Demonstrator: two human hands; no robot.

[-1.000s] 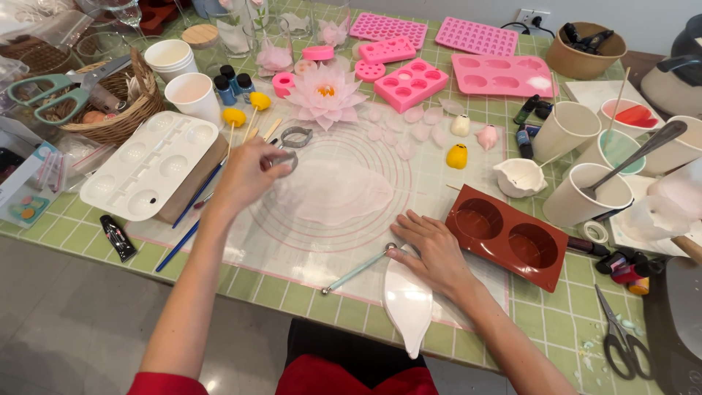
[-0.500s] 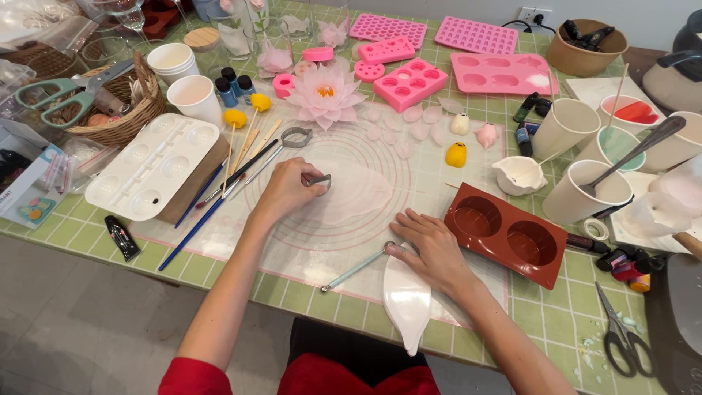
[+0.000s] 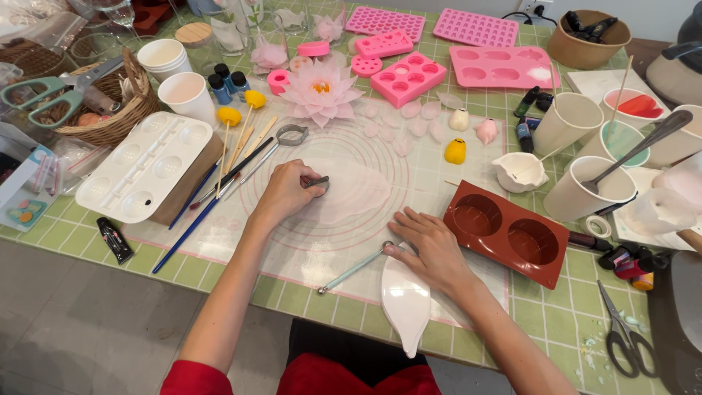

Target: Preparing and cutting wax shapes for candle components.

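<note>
My left hand (image 3: 285, 192) is closed on a small metal cutter (image 3: 318, 181) and presses it onto a thin pale pink rolled sheet (image 3: 362, 192) in the middle of the translucent ringed mat (image 3: 431, 164). My right hand (image 3: 433, 247) lies flat on the mat with fingers spread and holds nothing. Its fingertips touch the end of a ball-tipped modelling tool (image 3: 351, 269), and its palm is beside a white leaf-shaped mould (image 3: 406, 301). A second, larger teardrop metal cutter (image 3: 292, 134) lies on the mat beyond my left hand.
A brown two-cavity mould (image 3: 504, 230) sits right of my right hand. A white paint palette (image 3: 146, 164), brushes and a basket (image 3: 117, 121) are at the left. A pink lotus flower (image 3: 320, 89), pink moulds and loose petals are at the back; cups (image 3: 578, 194) and scissors (image 3: 621, 336) are at the right.
My left hand drew back from the cutters and brushes at the mat's upper left, bringing a small cutter down onto the pink sheet. The right hand stayed put.
</note>
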